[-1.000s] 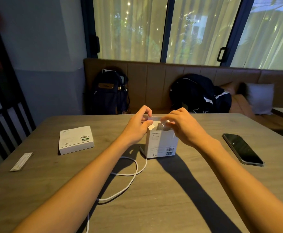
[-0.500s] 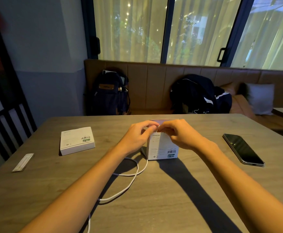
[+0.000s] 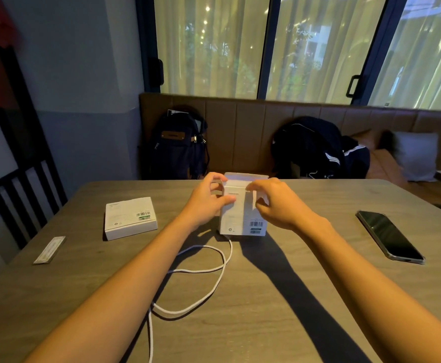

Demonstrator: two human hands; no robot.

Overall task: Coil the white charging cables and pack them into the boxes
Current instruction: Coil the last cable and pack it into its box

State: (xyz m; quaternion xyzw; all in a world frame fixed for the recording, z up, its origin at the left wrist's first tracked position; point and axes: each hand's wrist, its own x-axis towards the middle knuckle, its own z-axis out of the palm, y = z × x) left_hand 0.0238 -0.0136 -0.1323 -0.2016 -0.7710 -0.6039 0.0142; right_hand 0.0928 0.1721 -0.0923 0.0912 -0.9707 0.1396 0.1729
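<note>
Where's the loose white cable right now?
Head view: the white cable lies uncoiled on the table, just left of centre, looping from the base of the upright box toward the near edge.

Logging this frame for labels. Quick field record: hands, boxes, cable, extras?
left hand: grips upright box at its top left
right hand: pinches that box at its top right
upright box: top not yet closed
cable: loose on table, uncoiled, in front of the upright box
flat box: closed, lying left
phone: lying right
</note>
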